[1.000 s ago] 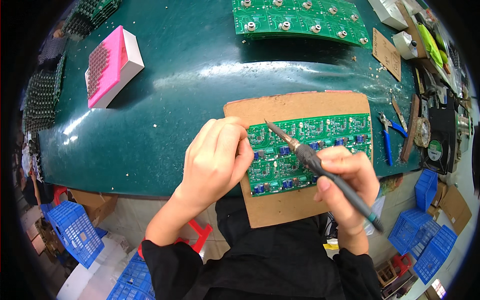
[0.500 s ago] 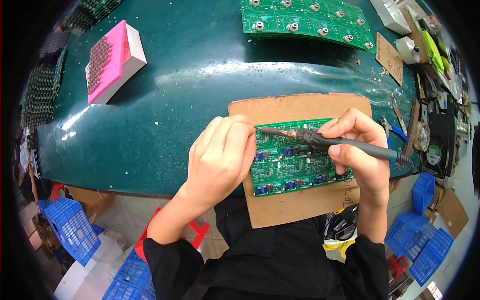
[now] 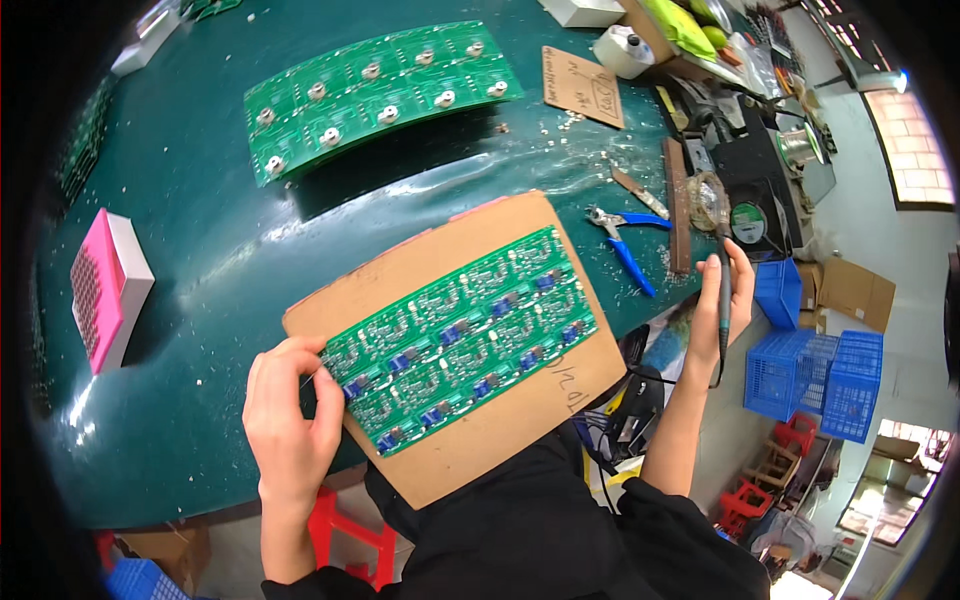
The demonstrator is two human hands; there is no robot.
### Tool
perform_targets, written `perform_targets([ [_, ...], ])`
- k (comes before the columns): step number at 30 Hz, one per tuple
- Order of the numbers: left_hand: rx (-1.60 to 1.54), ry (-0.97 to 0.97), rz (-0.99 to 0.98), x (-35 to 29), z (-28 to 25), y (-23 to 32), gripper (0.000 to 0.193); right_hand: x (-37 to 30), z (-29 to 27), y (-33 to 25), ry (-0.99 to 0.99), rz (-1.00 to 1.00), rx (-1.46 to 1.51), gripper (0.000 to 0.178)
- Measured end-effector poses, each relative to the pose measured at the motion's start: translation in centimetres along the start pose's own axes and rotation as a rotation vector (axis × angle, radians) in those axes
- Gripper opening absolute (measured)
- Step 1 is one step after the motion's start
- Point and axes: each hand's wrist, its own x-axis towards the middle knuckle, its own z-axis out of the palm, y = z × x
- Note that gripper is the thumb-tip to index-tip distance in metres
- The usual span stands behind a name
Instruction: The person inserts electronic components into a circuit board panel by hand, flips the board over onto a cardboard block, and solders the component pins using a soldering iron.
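A green circuit board panel [image 3: 465, 335] lies on a sheet of brown cardboard [image 3: 520, 420] at the near edge of the dark green table [image 3: 200, 230]. My left hand [image 3: 290, 410] rests at the panel's left end, fingers pinched on what looks like a thin solder wire touching the board. My right hand [image 3: 722, 305] is off to the right beyond the table edge, gripping a soldering iron [image 3: 722, 285] with its tip pointing up toward a brass-wool holder [image 3: 707, 200].
A second green panel [image 3: 380, 90] lies further back. A pink and white box [image 3: 105, 300] sits at left. Blue-handled cutters [image 3: 625, 245], a cardboard scrap [image 3: 580, 85], a tape roll [image 3: 625, 50] and a small black fan [image 3: 748, 215] crowd the right. Blue crates [image 3: 820, 370] stand on the floor.
My right hand has lifted the soldering iron off the board and swung it out to the right. My left hand has slid to the panel's left end. The view has shifted.
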Motion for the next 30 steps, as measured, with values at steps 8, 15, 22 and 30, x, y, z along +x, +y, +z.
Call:
perform_targets([
  [8,-0.089,-0.039,-0.049,1.0,0.0,0.5,0.012,-0.1,-2.3,-1.3,-0.038,-0.010,-0.058,0.028],
  [15,-0.277,-0.019,-0.177,1.4,0.1,1.6,0.011,-8.2,0.8,-10.3,-0.635,-0.121,0.836,0.024],
  [22,-0.080,-0.039,0.159,2.5,2.5,1.5,0.017,-9.5,3.5,-12.3,-0.795,-0.269,0.719,0.028],
  [30,0.038,0.011,0.188,2.6,3.6,1.5,0.020,-10.1,4.1,-12.6,-0.807,-0.140,0.681,0.025],
])
